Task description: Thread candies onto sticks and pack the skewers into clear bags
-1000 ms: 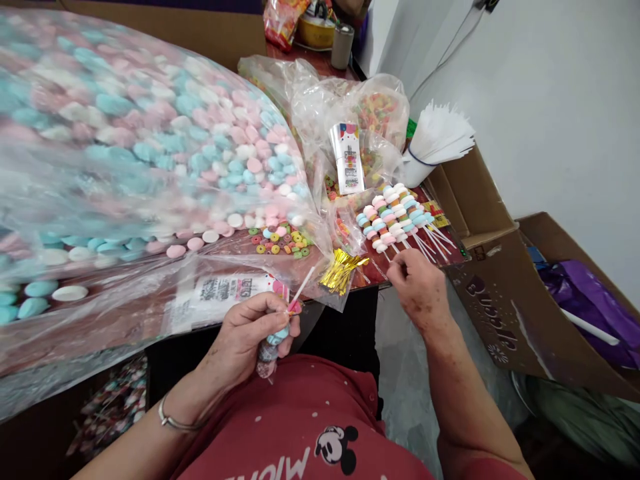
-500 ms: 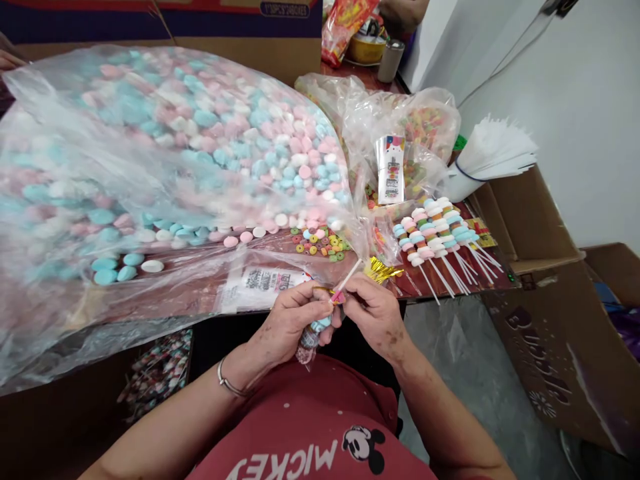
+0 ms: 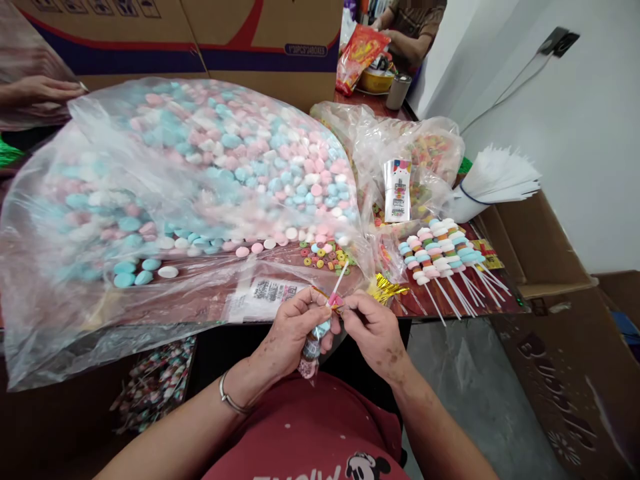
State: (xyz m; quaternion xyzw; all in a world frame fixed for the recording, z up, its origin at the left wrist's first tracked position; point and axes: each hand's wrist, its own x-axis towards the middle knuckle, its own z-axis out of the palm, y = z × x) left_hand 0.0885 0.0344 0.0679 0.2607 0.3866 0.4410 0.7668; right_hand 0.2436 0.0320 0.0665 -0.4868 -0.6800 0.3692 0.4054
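My left hand (image 3: 290,330) is closed around a marshmallow skewer (image 3: 311,348) in a clear printed wrapper. The skewer's candy end points down toward my body and its white stick points up. Pink wrapper is gathered at the stick's base. My right hand (image 3: 374,333) pinches the end of a thin gold twist tie (image 3: 319,292) at that gathered neck; the fingertips partly hide it. Just beyond my hands lie several gold twist ties (image 3: 389,289), a stack of printed wrappers (image 3: 273,295) and loose ring-shaped candies (image 3: 325,257).
A big clear bag of pastel marshmallows (image 3: 225,153) covers the table's left. Unwrapped skewers (image 3: 440,250) lie at right, near a bundle of white sticks (image 3: 500,175). Below left, a box holds finished skewers (image 3: 155,383). Cardboard boxes (image 3: 545,373) stand right. Another person's hand (image 3: 45,90) is far left.
The view has tilted upward, so the table sits lower and another person's hand shows at the left. My right fingers have shifted slightly at the skewer's neck; the stick leans less.
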